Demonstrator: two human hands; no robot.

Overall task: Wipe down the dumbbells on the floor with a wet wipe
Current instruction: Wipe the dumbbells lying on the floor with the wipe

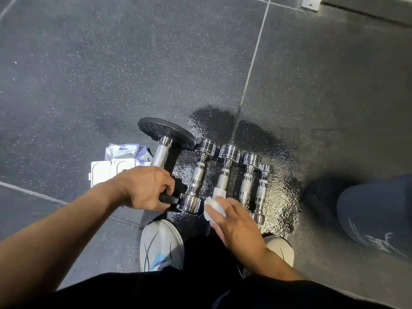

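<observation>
Several chrome dumbbells lie side by side on the dark floor. The biggest dumbbell (163, 150), with black plate ends, is at the left; my left hand (148, 188) grips its near end. A white wet wipe (215, 205) is draped over the near end of the middle chrome dumbbell (225, 170). My right hand (236, 221) holds the wipe against that end, which is hidden. Another chrome dumbbell (197, 175) lies between the big one and the middle one. Two smaller dumbbells (249, 175) lie to the right.
A pack of wet wipes (120, 161) lies on the floor left of the dumbbells, partly behind my left hand. A wet patch (276, 192) spreads under and right of the dumbbells. My shoes (161, 246) stand just below them. A dark blue object (376, 215) sits at the right.
</observation>
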